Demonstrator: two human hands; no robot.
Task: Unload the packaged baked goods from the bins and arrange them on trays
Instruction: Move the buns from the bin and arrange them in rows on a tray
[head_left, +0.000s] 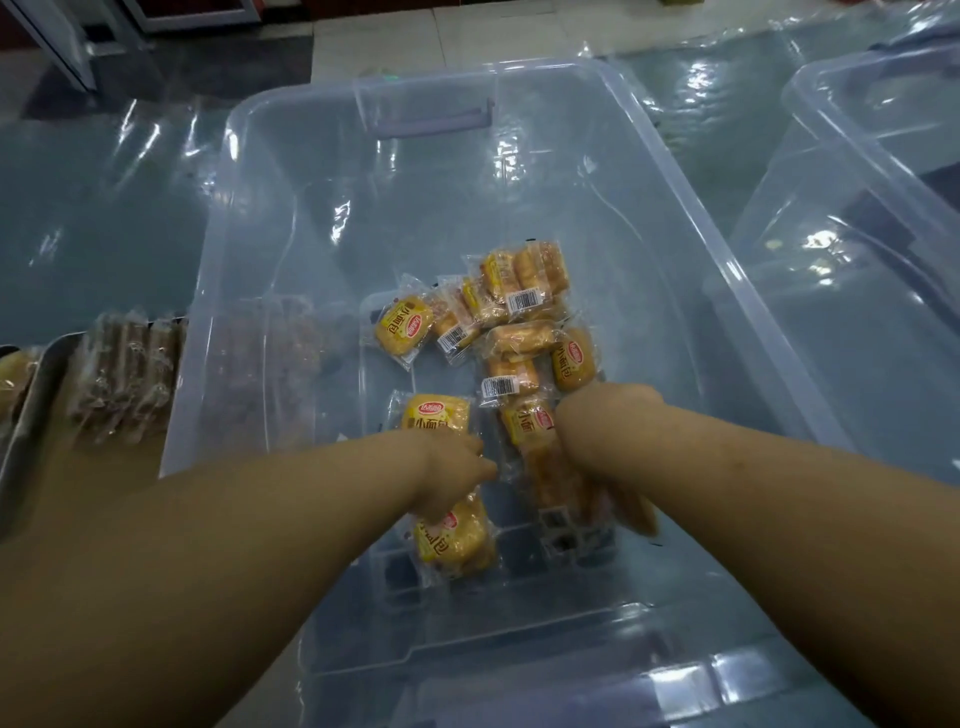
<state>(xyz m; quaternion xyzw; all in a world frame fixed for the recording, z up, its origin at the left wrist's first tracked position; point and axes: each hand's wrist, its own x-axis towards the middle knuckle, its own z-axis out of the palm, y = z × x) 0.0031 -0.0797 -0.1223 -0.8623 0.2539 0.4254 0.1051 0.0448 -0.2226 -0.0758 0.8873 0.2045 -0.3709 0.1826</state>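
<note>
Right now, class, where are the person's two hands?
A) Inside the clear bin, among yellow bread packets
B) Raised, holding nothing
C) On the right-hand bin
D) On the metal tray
A: the left hand and right hand both reach into the clear bin, onto the yellow bread packets.

Large clear plastic bin stands open-topped, its far floor bare — room to reach; yellow-wrapped bread packets crowd the middle and near side; a steel tray lies close on the left, a second clear bin on the right.
</note>
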